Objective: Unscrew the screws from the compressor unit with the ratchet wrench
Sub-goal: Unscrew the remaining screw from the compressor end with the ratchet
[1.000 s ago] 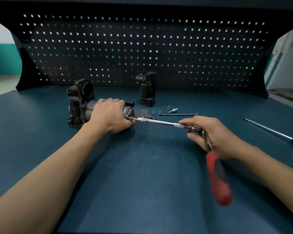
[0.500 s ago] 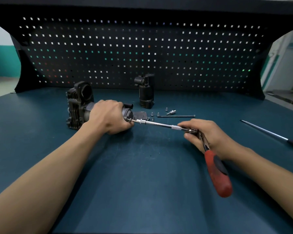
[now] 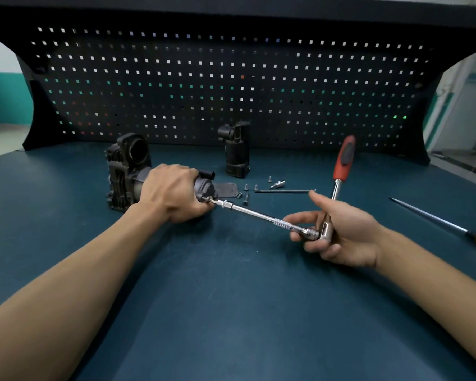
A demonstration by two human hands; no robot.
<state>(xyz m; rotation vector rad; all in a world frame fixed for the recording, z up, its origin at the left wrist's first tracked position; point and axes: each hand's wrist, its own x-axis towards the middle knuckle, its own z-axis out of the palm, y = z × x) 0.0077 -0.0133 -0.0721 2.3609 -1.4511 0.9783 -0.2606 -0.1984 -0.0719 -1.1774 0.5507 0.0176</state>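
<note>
Hidden under the left hand [image 3: 173, 192]: middle of the compressor unit [image 3: 124, 174]. Partly covered by the right hand [image 3: 341, 232]: shaft of the ratchet wrench [image 3: 344, 158]. Cut off at the right edge: handle of the screwdriver [image 3: 440, 220]. Too small to read: heads of the loose screws [image 3: 246, 199].

One compressor unit [image 3: 124, 174], one ratchet wrench [image 3: 343, 160], five loose screws [image 3: 246, 187]

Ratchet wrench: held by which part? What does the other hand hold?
The right hand grips the ratchet wrench at its metal head, not the red handle. The left hand grips the compressor unit round its cylindrical body.
</note>
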